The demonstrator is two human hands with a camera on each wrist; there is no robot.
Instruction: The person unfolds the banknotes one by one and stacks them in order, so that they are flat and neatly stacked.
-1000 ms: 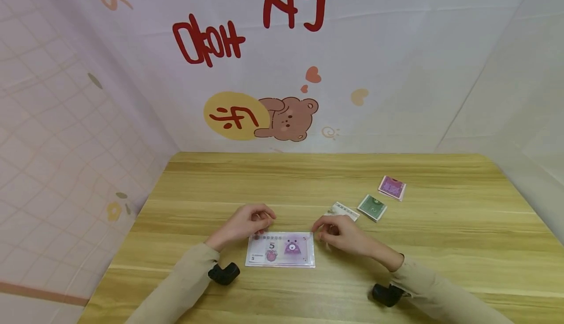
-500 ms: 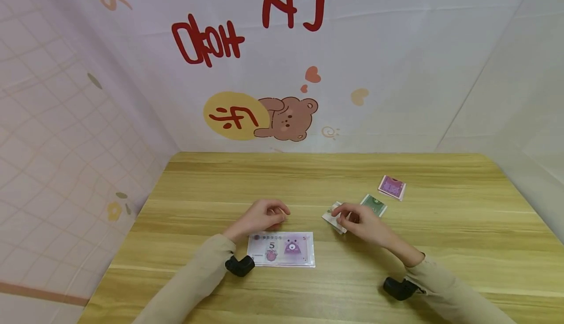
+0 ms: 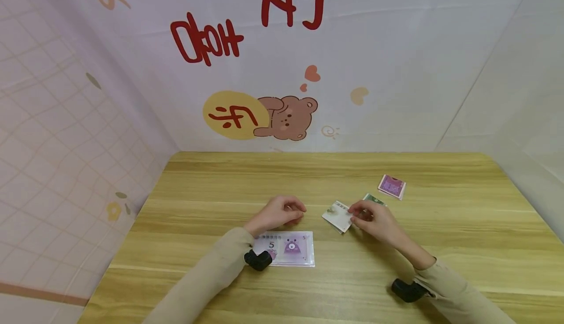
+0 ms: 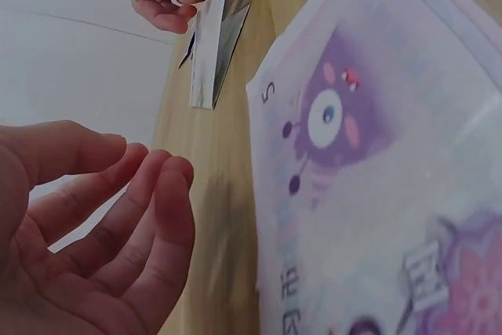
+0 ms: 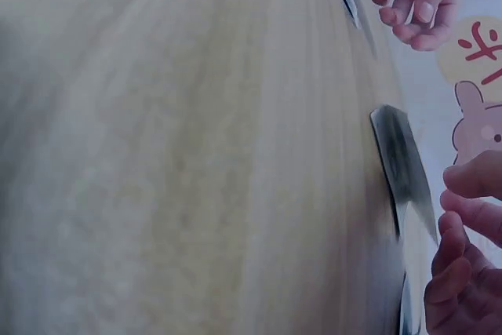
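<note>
Centrally, two bare hands are working over a wooden table (image 3: 211,182). The right hand (image 3: 374,221) is reaching in from its own side, with thumb and forefinger meeting the near-right edge of a folded white note (image 3: 337,217); the fingers are curving, but whether they are pinching the paper or merely touching it cannot be told. This note is lying just right of the table's middle, and in the left wrist view its layers are standing slightly apart, the outer one pale and the other darker. The left hand (image 3: 282,211) is hovering to the left of the white note, near it but apart; its fingers are bending loosely and holding nothing.

Nearer the person, a purple note (image 3: 304,248) is lying flat, displaying a 5 and a one-eyed figure, with further layers showing along its edge. The left sleeve (image 3: 207,270) and a black wrist device (image 3: 259,260) are covering its left part in the head view. A folded green note (image 3: 375,198) is lying just behind the right hand, which is hiding much of it. Farther back and to the right, a folded pink note (image 3: 391,187) is resting apart from both hands. Behind the table, a pale wall cloth (image 3: 374,45) is hanging, bearing red lettering and a brown bear (image 3: 288,118) that is leaning against a yellow disc (image 3: 235,99).
</note>
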